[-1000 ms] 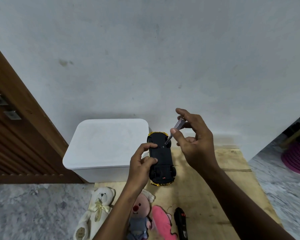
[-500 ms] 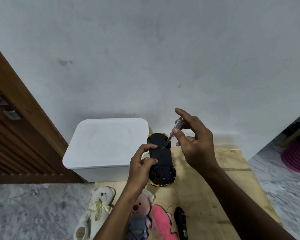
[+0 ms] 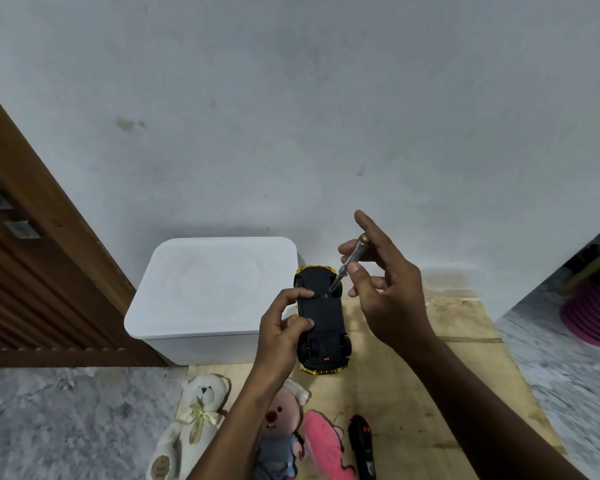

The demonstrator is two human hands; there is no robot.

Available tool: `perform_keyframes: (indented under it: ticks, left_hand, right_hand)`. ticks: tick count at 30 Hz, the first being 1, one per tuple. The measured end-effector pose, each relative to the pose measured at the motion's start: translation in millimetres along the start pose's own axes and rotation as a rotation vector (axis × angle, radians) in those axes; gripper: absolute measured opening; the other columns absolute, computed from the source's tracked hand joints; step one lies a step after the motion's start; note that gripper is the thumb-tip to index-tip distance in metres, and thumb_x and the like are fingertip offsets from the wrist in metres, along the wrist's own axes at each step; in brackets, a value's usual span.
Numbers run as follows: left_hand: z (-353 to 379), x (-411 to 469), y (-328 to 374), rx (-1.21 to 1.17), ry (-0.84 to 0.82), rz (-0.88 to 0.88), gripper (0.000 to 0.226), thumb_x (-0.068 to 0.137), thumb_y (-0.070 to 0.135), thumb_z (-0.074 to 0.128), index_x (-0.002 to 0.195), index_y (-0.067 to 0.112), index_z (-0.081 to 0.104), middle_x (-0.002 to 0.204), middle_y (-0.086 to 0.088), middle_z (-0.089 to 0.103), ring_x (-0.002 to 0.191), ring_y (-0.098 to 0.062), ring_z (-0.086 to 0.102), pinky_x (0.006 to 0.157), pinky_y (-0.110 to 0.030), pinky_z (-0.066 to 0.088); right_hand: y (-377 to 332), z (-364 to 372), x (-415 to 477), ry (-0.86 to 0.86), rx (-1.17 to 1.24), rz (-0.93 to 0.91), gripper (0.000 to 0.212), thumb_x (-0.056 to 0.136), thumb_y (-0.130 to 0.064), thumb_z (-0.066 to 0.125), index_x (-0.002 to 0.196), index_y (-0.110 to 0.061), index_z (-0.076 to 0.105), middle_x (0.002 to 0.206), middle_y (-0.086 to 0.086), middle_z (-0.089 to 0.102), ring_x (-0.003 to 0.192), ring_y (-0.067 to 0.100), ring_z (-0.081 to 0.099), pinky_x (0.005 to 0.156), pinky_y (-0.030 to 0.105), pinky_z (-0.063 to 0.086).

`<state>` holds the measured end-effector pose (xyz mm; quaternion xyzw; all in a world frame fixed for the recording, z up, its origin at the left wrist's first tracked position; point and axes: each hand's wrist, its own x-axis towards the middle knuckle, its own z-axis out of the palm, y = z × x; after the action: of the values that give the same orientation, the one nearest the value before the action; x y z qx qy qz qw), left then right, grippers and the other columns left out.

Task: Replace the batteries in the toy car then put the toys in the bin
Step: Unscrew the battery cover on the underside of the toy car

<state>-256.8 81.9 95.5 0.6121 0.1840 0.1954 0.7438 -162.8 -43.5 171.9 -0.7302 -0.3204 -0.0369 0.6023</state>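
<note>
Left hand grips the boxy black toy car (underside up); right hand pinches a slim clear-handled screwdriver.

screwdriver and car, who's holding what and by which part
The right hand pinches the screwdriver by its clear handle; the left hand grips the upturned toy car by its side.

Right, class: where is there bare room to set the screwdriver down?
Free: the board right of the toy car, out to its right edge, and the bin lid. Crowded: the near left, with teddy, doll, pink toy and remote.
</note>
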Motion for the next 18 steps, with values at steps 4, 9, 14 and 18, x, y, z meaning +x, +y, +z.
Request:
perform_keyframes:
  ticks: [4, 9, 14, 18]
  left_hand:
    - [0.2, 0.3, 1.2, -0.007, -0.005, 0.014, 0.037, 0.072, 0.005, 0.052, 0.108, 0.01, 0.061, 0.089, 0.011, 0.071, 0.065, -0.016, 0.062, 0.054, -0.03, 0.051]
    - [-1.4, 0.9, 0.2, -0.015, -0.004, 0.002, 0.036, 0.072, 0.006, 0.052, 0.106, 0.013, 0.062, 0.082, 0.01, 0.071, 0.065, -0.019, 0.059, 0.057, -0.03, 0.048]
    - [-0.8, 0.2, 0.4, -0.003, -0.004, 0.001, 0.036, 0.071, 0.006, 0.052, 0.106, 0.013, 0.062, 0.085, 0.011, 0.072, 0.064, -0.013, 0.062, 0.054, -0.029, 0.05]
    - [-1.4, 1.3, 0.3, -0.004, 0.006, 0.019, 0.036, 0.072, 0.005, 0.052, 0.106, 0.013, 0.062, 0.092, 0.011, 0.071, 0.065, -0.013, 0.064, 0.054, -0.03, 0.051]
  right_hand:
    - [-2.6, -0.1, -0.1, 0.029, -0.042, -0.057, 0.054, 0.088, -0.004, 0.071, 0.132, -0.033, 0.058, 0.104, -0.009, 0.065, 0.099, 0.016, 0.066, 0.05, 0.029, 0.052]
    - [1.4, 2.2, 0.2, 0.015, -0.038, -0.091, 0.065, 0.089, 0.002, 0.065, 0.141, -0.034, 0.051, 0.098, -0.01, 0.062, 0.094, 0.017, 0.065, 0.05, 0.046, 0.056]
    - [0.8, 1.3, -0.9, 0.015, -0.032, -0.12, 0.064, 0.088, 0.006, 0.064, 0.141, -0.029, 0.05, 0.102, -0.004, 0.069, 0.101, 0.011, 0.069, 0.054, 0.025, 0.057]
    - [-0.3, 1.9, -0.2, 0.052, -0.057, -0.18, 0.049, 0.084, -0.003, 0.076, 0.127, -0.025, 0.062, 0.1, -0.006, 0.064, 0.092, 0.015, 0.067, 0.051, 0.023, 0.052]
